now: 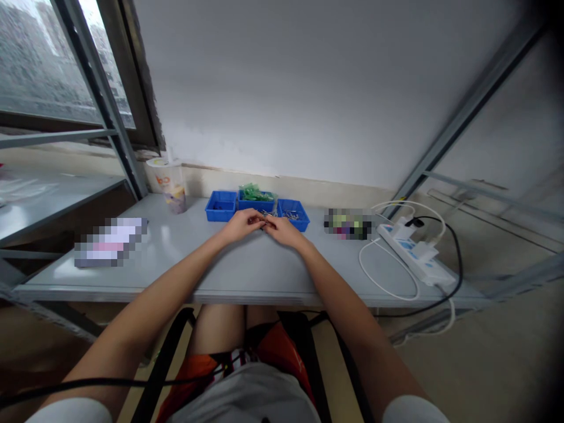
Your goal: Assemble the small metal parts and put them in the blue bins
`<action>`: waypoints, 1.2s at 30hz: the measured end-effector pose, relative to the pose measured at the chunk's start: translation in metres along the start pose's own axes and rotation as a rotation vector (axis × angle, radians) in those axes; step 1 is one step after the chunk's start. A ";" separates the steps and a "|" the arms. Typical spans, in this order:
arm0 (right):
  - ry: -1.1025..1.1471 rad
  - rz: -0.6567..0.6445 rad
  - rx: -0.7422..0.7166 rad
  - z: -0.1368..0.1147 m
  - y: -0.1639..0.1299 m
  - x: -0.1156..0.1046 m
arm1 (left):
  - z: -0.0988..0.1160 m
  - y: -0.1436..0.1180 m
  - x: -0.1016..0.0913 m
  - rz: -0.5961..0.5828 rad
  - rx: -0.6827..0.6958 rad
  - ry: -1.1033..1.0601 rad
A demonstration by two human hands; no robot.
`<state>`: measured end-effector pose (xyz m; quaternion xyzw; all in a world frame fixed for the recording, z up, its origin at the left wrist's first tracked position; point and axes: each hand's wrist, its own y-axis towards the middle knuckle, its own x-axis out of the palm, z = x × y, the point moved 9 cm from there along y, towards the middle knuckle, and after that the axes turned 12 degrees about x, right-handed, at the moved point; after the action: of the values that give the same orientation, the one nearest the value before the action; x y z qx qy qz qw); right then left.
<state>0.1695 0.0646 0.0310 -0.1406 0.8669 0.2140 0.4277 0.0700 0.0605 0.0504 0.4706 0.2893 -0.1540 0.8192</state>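
You are pinching 1 small metal part [265,221] between the closed fingertips of your left hand [241,225] and right hand [284,231], working just in front of the 3 blue bins [220,207] so parts are lying within easy reach.

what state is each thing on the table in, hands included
left hand: fingers pinched on a small metal part
right hand: fingertips meet the left hand's at the same part
left blue bin: open, nearly bare
middle blue bin: holds green pieces
right blue bin: holds small metal bits
power strip: black plug in
drink cup: upright, lidded
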 end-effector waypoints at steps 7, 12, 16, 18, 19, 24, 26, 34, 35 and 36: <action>0.018 0.010 0.019 0.002 0.001 0.002 | 0.004 0.000 0.000 -0.016 0.021 -0.004; 0.062 0.004 0.016 0.001 0.002 0.003 | 0.008 0.000 -0.001 -0.016 0.037 -0.004; 0.080 0.006 0.009 0.002 0.003 0.003 | 0.010 0.001 -0.002 0.000 0.082 0.002; 0.090 -0.005 -0.007 0.002 0.004 0.004 | 0.011 0.000 -0.003 0.009 0.094 0.003; 0.090 -0.010 -0.011 0.002 0.004 0.004 | 0.010 0.000 -0.003 0.011 0.094 0.003; 0.080 -0.014 0.012 0.002 0.004 0.004 | 0.008 0.000 -0.002 -0.006 0.066 0.022; 0.088 -0.014 0.019 0.002 0.003 0.003 | 0.005 0.000 -0.004 0.007 0.040 0.039; 0.110 0.056 0.022 0.007 0.002 -0.011 | -0.006 -0.001 -0.016 0.086 -0.049 0.091; 0.109 0.073 0.024 0.008 0.002 -0.014 | -0.008 -0.002 -0.016 0.086 -0.061 0.096; 0.104 0.089 0.025 0.008 0.002 -0.015 | -0.010 -0.002 -0.016 0.080 -0.075 0.100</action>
<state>0.1831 0.0716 0.0396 -0.1075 0.8960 0.2144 0.3737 0.0532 0.0679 0.0546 0.4581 0.3164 -0.0864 0.8262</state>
